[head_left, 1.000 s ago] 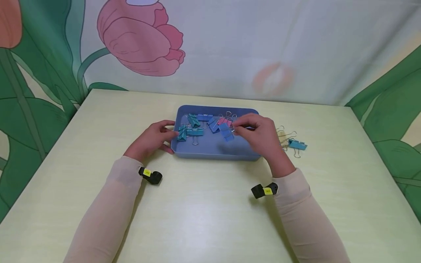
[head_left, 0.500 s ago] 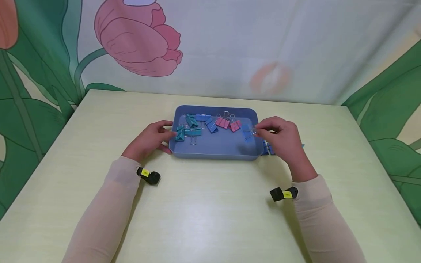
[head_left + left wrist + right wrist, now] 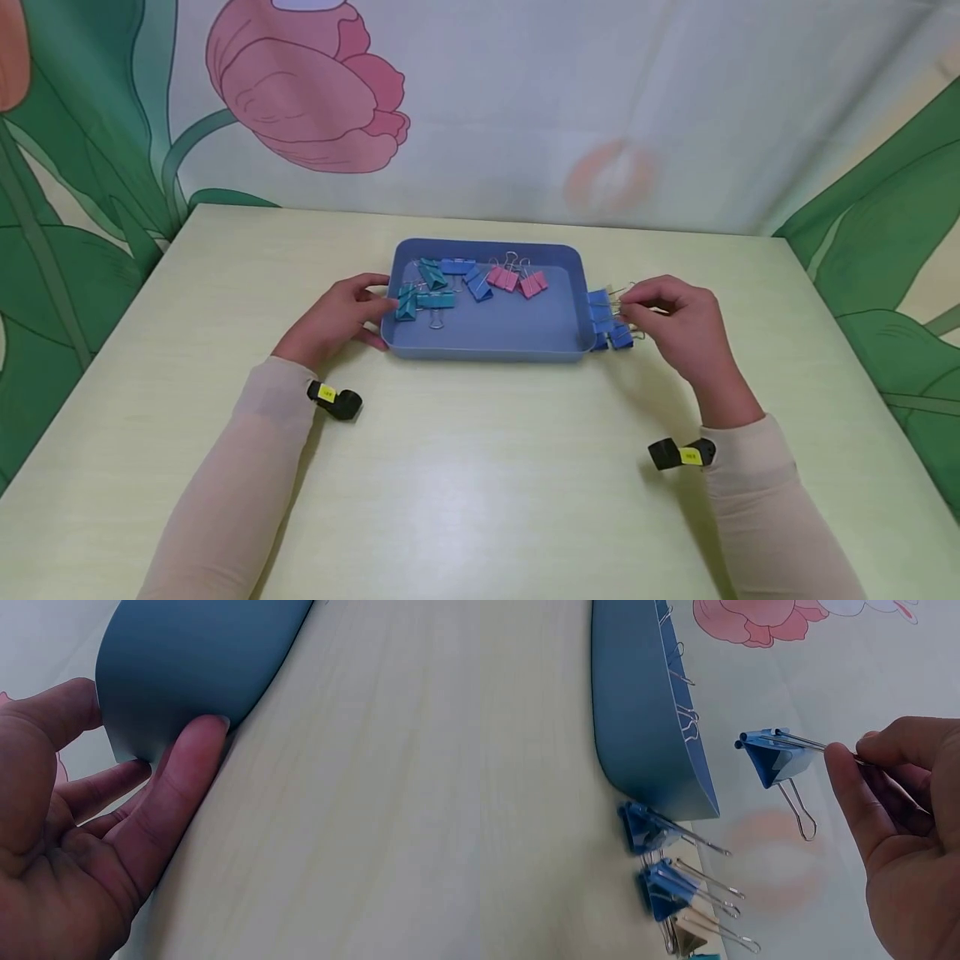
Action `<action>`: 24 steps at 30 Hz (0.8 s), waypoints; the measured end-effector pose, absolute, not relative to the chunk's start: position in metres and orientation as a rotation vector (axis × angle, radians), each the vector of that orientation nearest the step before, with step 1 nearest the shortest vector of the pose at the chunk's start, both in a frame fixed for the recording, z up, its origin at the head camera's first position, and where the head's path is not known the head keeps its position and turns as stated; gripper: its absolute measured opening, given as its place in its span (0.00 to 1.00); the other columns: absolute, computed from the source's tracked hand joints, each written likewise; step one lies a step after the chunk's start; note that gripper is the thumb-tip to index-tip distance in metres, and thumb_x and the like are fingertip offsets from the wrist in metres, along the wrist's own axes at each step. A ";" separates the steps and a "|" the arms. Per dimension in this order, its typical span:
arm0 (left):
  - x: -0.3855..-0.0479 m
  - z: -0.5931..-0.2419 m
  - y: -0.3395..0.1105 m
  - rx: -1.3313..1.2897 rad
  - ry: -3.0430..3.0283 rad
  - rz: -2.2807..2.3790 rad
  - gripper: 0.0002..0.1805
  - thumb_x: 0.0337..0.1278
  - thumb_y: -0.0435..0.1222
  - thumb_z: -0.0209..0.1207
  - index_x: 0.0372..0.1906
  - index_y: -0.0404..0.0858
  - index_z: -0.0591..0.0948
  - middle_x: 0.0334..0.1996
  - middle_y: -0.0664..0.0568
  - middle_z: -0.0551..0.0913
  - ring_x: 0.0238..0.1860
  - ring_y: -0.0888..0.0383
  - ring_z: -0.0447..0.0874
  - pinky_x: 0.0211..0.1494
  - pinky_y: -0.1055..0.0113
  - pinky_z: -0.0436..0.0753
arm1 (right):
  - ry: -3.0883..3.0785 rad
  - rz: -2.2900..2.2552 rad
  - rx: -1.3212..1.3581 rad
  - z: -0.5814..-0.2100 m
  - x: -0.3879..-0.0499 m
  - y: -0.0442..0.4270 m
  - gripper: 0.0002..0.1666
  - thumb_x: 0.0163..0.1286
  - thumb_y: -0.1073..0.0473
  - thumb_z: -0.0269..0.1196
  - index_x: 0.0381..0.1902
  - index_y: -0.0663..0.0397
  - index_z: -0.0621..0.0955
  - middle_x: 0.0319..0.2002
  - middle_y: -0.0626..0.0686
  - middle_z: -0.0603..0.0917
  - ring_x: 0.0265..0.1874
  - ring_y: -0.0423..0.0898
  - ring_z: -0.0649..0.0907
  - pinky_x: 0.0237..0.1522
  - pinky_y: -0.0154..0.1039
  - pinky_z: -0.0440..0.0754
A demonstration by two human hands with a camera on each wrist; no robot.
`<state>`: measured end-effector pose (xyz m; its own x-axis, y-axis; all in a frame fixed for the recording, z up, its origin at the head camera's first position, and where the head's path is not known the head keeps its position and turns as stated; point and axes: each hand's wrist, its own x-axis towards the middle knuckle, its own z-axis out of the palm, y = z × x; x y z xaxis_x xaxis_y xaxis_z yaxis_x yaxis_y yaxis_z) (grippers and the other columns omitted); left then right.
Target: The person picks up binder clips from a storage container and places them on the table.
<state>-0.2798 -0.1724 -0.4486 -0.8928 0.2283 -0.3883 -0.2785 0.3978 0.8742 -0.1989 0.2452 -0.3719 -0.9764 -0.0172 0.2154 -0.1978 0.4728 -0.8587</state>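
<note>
My right hand (image 3: 678, 325) pinches a blue binder clip (image 3: 776, 757) by one wire handle, between thumb and fingertips. It hangs in the air just past the right end of the blue tray (image 3: 487, 346), over other clips on the table. My left hand (image 3: 341, 317) holds the tray's left end, with fingers against the end wall (image 3: 195, 660). Inside the tray lie several teal binder clips (image 3: 435, 300), blue clips (image 3: 478, 285) and two pink clips (image 3: 533, 284). The held clip and my right hand partly cover the clips outside.
Blue binder clips (image 3: 664, 889) stand on the table by the tray's right end, with a yellow clip (image 3: 688, 937) beside them. A teal clip (image 3: 705, 957) shows at the frame's edge. A flower-printed curtain (image 3: 487, 117) hangs behind the table (image 3: 450, 483).
My right hand has carried the blue binder clip rightward, from above the tray to beyond its right end. The pink clips have come into full view. My left hand stays on the tray.
</note>
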 end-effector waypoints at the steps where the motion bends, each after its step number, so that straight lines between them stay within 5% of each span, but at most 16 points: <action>1: -0.280 -0.449 -0.172 -0.041 2.207 1.517 0.37 0.63 0.47 0.59 0.73 0.49 0.59 0.57 0.42 0.73 0.46 0.48 0.83 0.42 0.59 0.86 | -2.543 1.515 0.177 -0.372 -0.198 0.247 0.10 0.64 0.63 0.64 0.40 0.64 0.85 0.32 0.37 0.83 0.30 0.33 0.86 0.36 0.27 0.82; 8: -0.280 -0.447 -0.173 -0.034 2.197 1.524 0.36 0.64 0.47 0.59 0.74 0.49 0.59 0.57 0.42 0.72 0.47 0.48 0.83 0.42 0.59 0.86 | -2.594 1.433 0.084 -0.375 -0.191 0.259 0.10 0.64 0.60 0.65 0.39 0.62 0.85 0.32 0.38 0.84 0.32 0.33 0.85 0.28 0.30 0.79; 24: -0.279 -0.446 -0.172 -0.035 2.198 1.519 0.36 0.64 0.46 0.58 0.74 0.48 0.59 0.58 0.41 0.72 0.47 0.48 0.83 0.42 0.60 0.86 | -2.675 1.533 0.006 -0.389 -0.181 0.272 0.13 0.65 0.62 0.64 0.41 0.68 0.82 0.33 0.43 0.84 0.31 0.36 0.85 0.40 0.32 0.85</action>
<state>-0.2786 -0.1716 -0.4459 -0.8915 0.2367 -0.3862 -0.2775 0.3884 0.8787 -0.1813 0.2722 -0.3885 -0.9983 0.0252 0.0525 -0.0325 0.5061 -0.8619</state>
